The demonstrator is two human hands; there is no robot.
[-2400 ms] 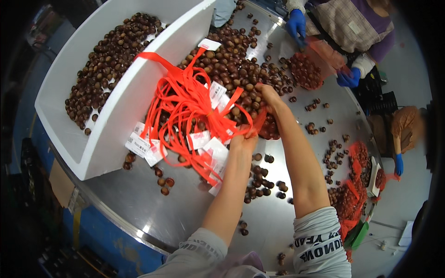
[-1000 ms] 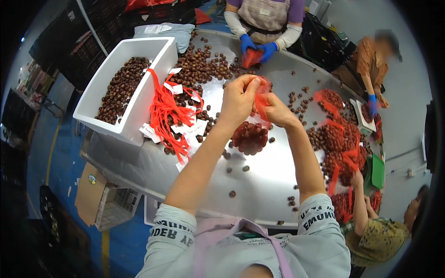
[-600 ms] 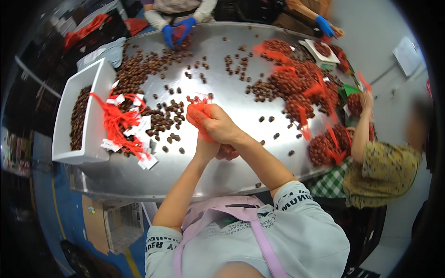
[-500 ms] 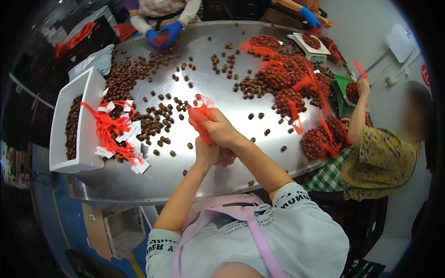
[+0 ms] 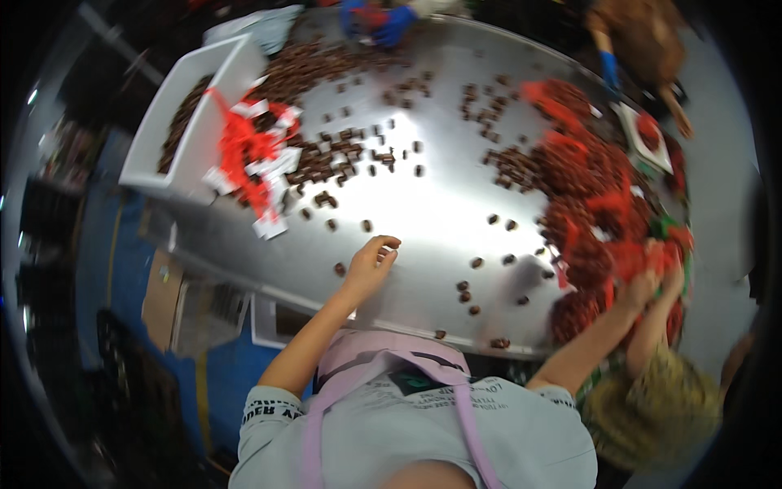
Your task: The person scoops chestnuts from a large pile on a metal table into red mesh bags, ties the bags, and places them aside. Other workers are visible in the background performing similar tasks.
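My left hand (image 5: 372, 265) is above the near part of the metal table (image 5: 423, 289), its fingers loosely curved and apart with nothing in them. A few round brown nuts that look like chestnuts (image 5: 340, 269) lie beside it. At the right, my right arm stretches to the pile of red net bags (image 5: 580, 216) filled with nuts. My right hand (image 5: 642, 287) is blurred by motion against red mesh (image 5: 626, 259), so its grip is unclear. Close beside it is a co-worker's hand (image 5: 673, 273), also at red netting.
A white bin (image 5: 151, 147) of nuts stands at the left, with red ties bearing white tags (image 5: 252, 155) beside it. Loose nuts (image 5: 334, 155) spread over the table. A scale (image 5: 643, 138) holds a red bag at the far right. Gloved co-workers' hands (image 5: 391, 24) work across the table.
My hands have parted: both were on a red net bag at the middle. My right hand has swung right to the pile; my left is empty. The view has turned and shifted.
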